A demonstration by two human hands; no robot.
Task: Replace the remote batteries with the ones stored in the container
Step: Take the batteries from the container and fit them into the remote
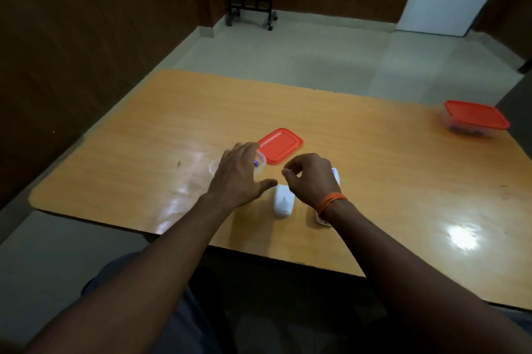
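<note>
The left hand (240, 173) hovers spread and released over the clear container (260, 163), just left of the orange lid (280, 145). The right hand (312, 178), fingers curled and holding nothing visible, partly covers the white remote (335, 178); its battery cover (283, 200) lies nearer on the counter (374, 152).

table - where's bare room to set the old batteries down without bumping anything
Bare wood lies left of the open clear container, out to the table's left edge, and in the wide stretch between the loose red lid and the lidded container at far right. It is crowded around both hands, where the lid, the open container and white remote parts cluster.
</note>
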